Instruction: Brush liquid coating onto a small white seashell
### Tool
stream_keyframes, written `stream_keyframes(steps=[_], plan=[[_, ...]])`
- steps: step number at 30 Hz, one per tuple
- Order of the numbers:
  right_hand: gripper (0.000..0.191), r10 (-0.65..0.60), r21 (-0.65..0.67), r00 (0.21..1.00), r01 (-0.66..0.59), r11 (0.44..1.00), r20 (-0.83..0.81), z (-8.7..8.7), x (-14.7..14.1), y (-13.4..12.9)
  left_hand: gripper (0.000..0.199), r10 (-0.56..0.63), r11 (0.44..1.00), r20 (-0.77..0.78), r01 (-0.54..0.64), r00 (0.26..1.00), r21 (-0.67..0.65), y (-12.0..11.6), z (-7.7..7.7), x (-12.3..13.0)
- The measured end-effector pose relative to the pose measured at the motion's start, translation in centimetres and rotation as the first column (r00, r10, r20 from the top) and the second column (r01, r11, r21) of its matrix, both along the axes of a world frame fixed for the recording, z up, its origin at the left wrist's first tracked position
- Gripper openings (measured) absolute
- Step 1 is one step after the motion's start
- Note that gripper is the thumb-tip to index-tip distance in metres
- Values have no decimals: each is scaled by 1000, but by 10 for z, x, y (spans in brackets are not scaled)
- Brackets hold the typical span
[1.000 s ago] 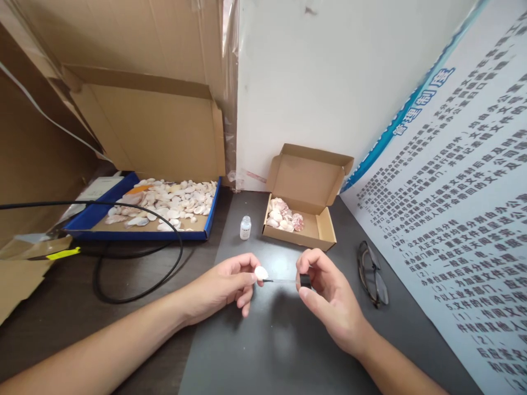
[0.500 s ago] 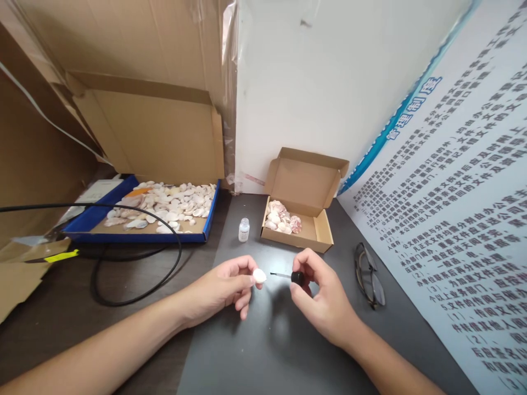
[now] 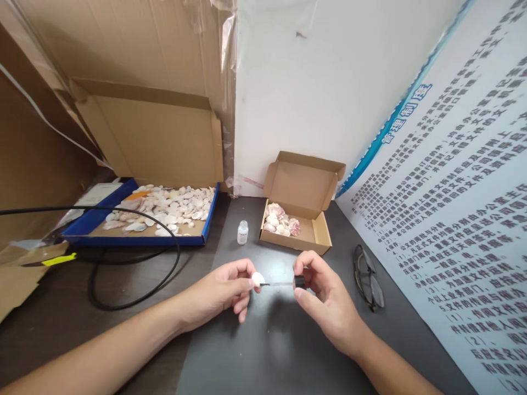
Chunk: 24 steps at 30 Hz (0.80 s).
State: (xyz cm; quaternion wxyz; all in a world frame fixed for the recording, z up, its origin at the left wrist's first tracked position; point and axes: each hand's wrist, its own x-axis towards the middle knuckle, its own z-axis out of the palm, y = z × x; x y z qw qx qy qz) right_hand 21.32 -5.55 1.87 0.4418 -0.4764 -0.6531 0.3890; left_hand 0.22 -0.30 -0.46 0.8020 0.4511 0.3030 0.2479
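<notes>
Small, white, rounded seashell: was pinched between thumb and fingers of the left hand, above a dark grey tabletop. Thin brush with black cap and clear stem: was gripped by its cap in the right hand, dark tip at the shell; contact could not be confirmed. Small clear labelled bottle: stood upright beyond the hands.

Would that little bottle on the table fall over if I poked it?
The little bottle stands upright and looks taller than wide, so a high poke could tip it. Then it'd probably roll, as its sides look round. Anything inside might spill, since its top looks uncapped.
</notes>
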Motion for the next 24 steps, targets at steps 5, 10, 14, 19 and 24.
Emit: stream_keyframes(steps=[5,10,14,19,24], plan=[[12,-121,4,987,121,993,108,-1,0,1,32,-2,1000,-32,2,999,6,0,2,1],[9,4,-37,1000,-4,999,-6,1,-1,0,30,-2,1000,-14,2,1000,11,0,0,1],[12,-101,-25,990,104,994,103,-2,0,2,33,-3,1000,-34,4,999,14,0,1,1],[10,-3,-78,1000,2,997,-15,1,3,1,30,-10,1000,-32,11,999,15,0,2,1],[12,-22,-91,998,27,995,57,1,0,1,33,-11,1000,-38,12,999,12,1,1,1]])
